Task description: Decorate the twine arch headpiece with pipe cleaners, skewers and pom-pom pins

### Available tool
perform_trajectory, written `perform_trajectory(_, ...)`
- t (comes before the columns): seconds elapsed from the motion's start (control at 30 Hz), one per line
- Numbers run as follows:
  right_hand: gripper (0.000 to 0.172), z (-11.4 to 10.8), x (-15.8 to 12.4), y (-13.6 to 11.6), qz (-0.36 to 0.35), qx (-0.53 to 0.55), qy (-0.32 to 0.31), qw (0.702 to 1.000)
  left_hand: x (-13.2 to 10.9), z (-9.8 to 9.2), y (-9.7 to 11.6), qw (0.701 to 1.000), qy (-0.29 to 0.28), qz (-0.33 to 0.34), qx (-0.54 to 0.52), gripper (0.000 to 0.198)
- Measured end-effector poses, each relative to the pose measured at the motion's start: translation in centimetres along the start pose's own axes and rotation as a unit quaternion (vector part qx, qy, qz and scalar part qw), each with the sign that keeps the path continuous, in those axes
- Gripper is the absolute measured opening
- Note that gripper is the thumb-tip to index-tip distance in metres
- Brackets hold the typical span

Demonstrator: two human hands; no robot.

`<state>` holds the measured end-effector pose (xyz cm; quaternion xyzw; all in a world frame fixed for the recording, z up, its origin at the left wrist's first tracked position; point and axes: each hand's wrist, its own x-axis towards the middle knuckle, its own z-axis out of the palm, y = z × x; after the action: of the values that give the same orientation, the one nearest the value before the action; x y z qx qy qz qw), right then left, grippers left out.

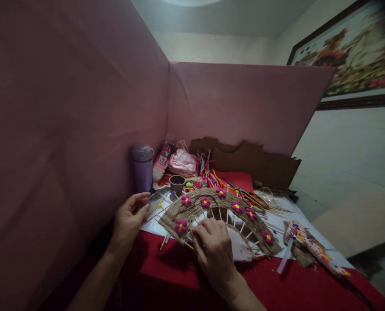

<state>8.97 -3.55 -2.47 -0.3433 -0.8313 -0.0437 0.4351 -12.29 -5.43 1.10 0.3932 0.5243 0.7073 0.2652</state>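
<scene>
A fan-shaped craft piece (195, 211) of thin wooden sticks and wound brown twine lies tilted in front of me. Several magenta flowers with yellow centres dot its twine band. My right hand (213, 246) is over the fan's inner curve, fingers bent and pressed together; what they pinch is hidden. White fabric with pink spots (239, 246) shows beside that hand, within the fan's lower part. Off the fan's left end, my left hand (127, 218) is raised with thumb and forefinger apart and nothing visible between them. Loose sticks (152, 214) lie close to its fingertips.
A purple tumbler (143, 170) and a small dark cup (177, 184) stand behind the fan. Scissors (244, 192), red paper (238, 179) and colourful pipe cleaners (207, 175) lie at the back. A flower-patterned glue gun (315, 248) rests at right. Pink panels (238, 103) enclose the left and back.
</scene>
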Motion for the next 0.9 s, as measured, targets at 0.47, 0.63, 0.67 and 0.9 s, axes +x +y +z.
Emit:
perform_trajectory(0.47, 0.019, 0.0, 0.0, 0.1, -0.002, -0.006, -0.005, 1.000, 0.4, 0.7, -1.0, 0.993, -0.076, -0.083, -0.032, 0.028)
perform_trajectory(0.63, 0.018, -0.1, 0.1, -0.1, -0.011, -0.025, -0.003, 1.000, 0.5, 0.8, -1.0, 0.993, -0.069, -0.082, -0.044, 0.028)
perform_trajectory(0.67, 0.018, -0.2, 0.1, -0.1, -0.012, -0.028, -0.002, 1.000, 0.6, 0.9, -1.0, 0.993, -0.071, -0.084, -0.045, 0.028)
perform_trajectory(0.9, 0.018, -0.2, 0.1, -0.1, 0.000, -0.005, -0.004, 1.000, 0.9, 1.1, -0.9, 0.989, -0.089, -0.108, -0.051, 0.029)
